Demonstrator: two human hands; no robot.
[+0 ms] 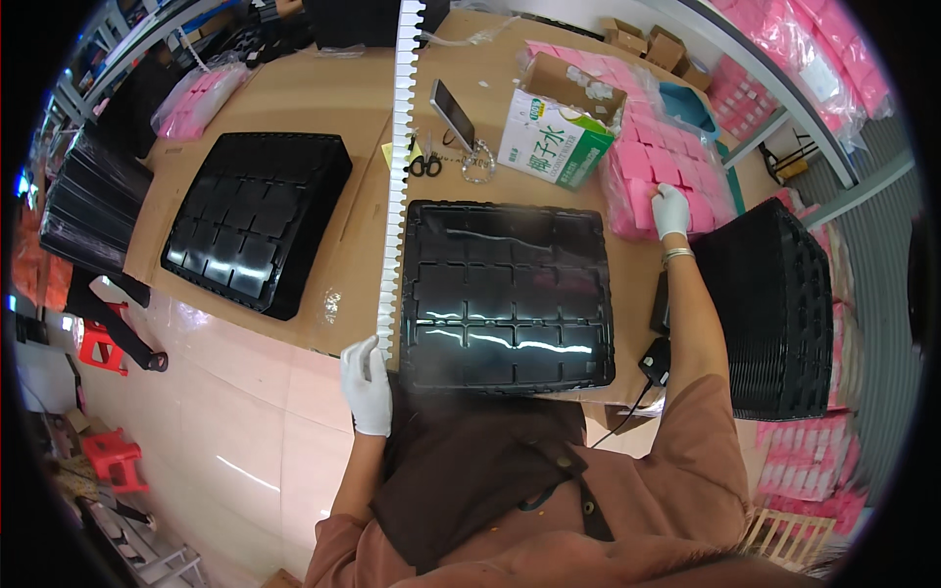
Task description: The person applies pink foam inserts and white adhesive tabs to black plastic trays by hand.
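Lying at centre frame on the cardboard-covered table: a black compartment tray, glossy and sectioned. Running from top centre down along its left edge: a long white notched strip. Sitting right of centre: a bag of pink packets. Gripping the strip's lower end at lower left of centre: the gloved left hand, fingers curled. Resting on the pink packets at upper right: the gloved right hand, fingers bent, grasp impossible to tell.

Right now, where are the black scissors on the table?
In the head view, the black scissors lie on the cardboard-covered table, just beyond the far left corner of the middle black tray, right of the white notched strip.
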